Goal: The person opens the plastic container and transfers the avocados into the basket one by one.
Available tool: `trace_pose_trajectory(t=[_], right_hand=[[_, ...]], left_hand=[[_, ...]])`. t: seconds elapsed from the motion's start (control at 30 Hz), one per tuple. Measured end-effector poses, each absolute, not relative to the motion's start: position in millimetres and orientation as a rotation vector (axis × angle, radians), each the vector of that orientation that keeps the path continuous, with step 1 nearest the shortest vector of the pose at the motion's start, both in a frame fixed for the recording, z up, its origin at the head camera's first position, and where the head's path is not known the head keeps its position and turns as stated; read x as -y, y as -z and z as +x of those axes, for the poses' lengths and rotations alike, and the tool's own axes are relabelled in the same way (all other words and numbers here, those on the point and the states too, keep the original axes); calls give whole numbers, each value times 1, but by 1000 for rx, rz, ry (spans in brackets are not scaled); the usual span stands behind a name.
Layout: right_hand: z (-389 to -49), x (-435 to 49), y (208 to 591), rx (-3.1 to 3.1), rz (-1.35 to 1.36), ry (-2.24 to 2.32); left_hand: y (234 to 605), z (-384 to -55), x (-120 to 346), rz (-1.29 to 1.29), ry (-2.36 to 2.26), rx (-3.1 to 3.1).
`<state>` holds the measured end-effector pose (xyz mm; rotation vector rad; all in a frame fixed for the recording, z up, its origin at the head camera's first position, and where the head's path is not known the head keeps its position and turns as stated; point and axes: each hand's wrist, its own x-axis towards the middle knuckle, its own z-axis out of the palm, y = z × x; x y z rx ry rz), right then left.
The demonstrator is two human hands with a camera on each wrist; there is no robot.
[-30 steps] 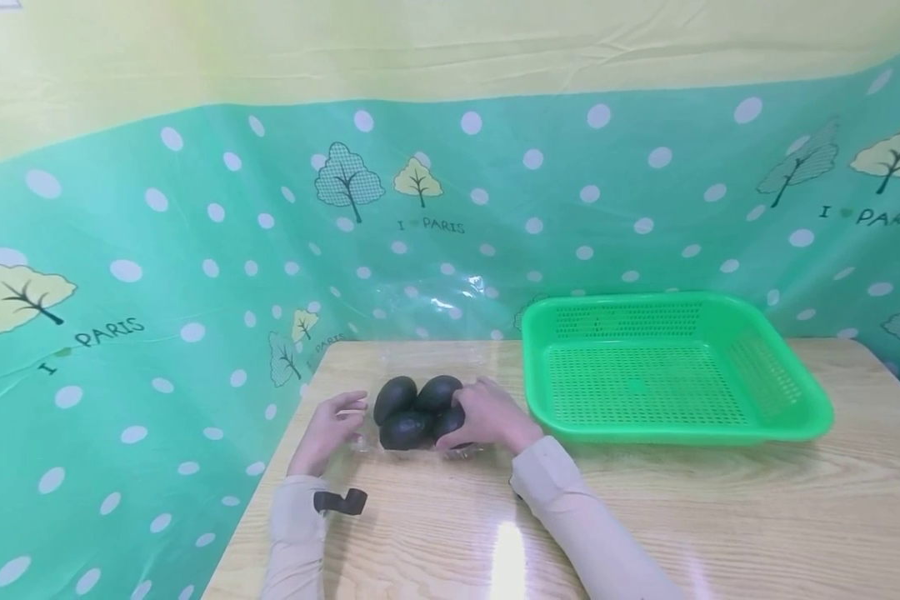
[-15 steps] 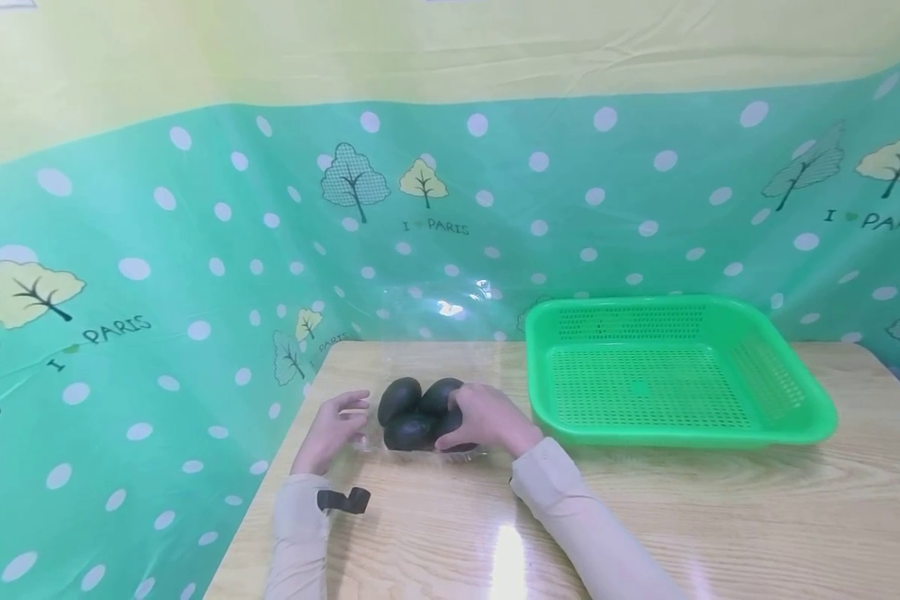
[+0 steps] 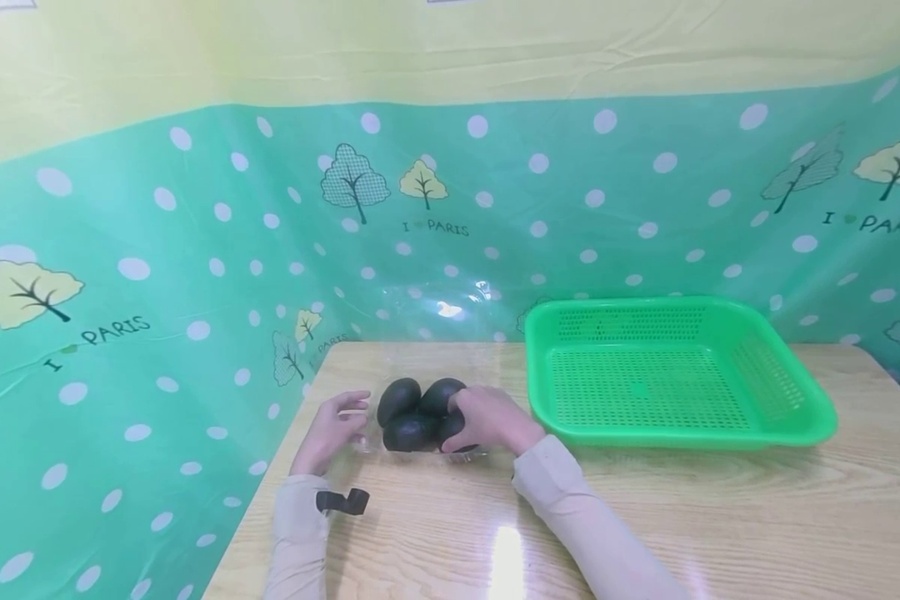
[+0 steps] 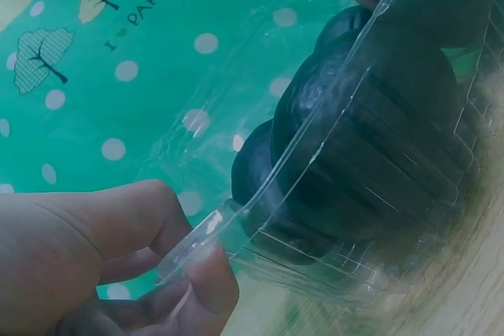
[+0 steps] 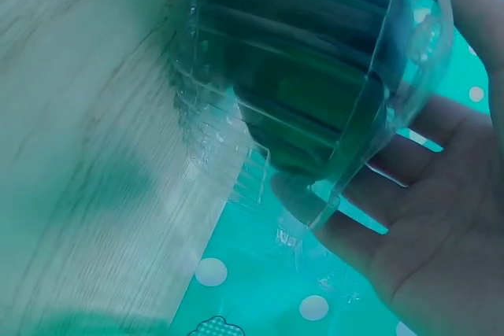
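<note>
Several dark avocados (image 3: 409, 434) sit packed in a clear plastic clamshell box (image 4: 378, 261) on the table. Its see-through lid (image 3: 450, 310) stands raised at the back. At the box's left side, my left hand (image 3: 333, 432) pinches the rim between thumb and fingers, as the left wrist view shows. My right hand (image 3: 491, 418) reaches over the right rim, thumb and fingers around the front right avocado (image 3: 451, 427), which still lies inside the box. Through the ribbed wall in the right wrist view, dark fruit (image 5: 307, 76) shows beside my fingers. My hand hides part of the gripped avocado.
To the right, close to my right hand, stands a green perforated plastic basket (image 3: 682, 435) on the wooden table (image 3: 420, 533). A green dotted cloth (image 3: 217, 333) hangs behind and to the left. A black strap (image 3: 343, 501) sticks out from my left sleeve.
The head view has shifted slightly. Both hands stay almost where they were, with the right hand's thumb and fingers still around the front right avocado.
</note>
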<state>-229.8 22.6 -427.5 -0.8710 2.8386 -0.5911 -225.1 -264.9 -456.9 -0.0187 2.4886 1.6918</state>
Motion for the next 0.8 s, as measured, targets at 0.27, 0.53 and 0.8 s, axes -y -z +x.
trace_pose_trajectory(t=[0.27,0.53,0.8], right_hand=[[-232,-25,426,-2818,-942,697],[-231,-24,423,-2850,-989,781],[-225,-30,421,-2914,-970,775]], left_hand=[[457,-225,264,-20,-1689,-2496],[455,-224,265,-19,-1689,-2502],[456,-225,265,-15,-1671,-2509]])
